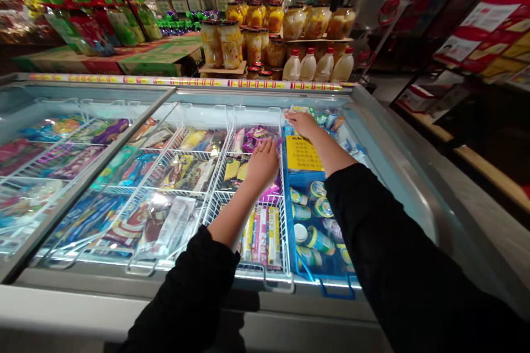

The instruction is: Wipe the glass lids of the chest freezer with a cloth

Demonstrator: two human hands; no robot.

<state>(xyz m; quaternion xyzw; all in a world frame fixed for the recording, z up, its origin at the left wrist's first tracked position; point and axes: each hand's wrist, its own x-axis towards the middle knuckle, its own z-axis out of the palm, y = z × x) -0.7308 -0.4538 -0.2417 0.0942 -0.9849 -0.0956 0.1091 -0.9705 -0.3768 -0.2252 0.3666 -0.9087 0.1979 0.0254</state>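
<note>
My left hand is over a white wire basket in the freezer, its fingers bent and close together. A purple ice cream packet lies right by its fingertips, and whatever they grip is hidden. Farther back, my right hand reaches to the rear of the blue basket, fingers curled downward at its left edge; what they pinch cannot be made out. Beneath my right forearm is a yellow sign with black writing. Several ice cream cups lie in the front of the blue basket.
Pink and yellow ice cream packets fill the front of the wire basket. A metal-framed glass lid covers the left side. Behind the freezer's back rim stand fruit jars and white bottles. Shelving stands at right.
</note>
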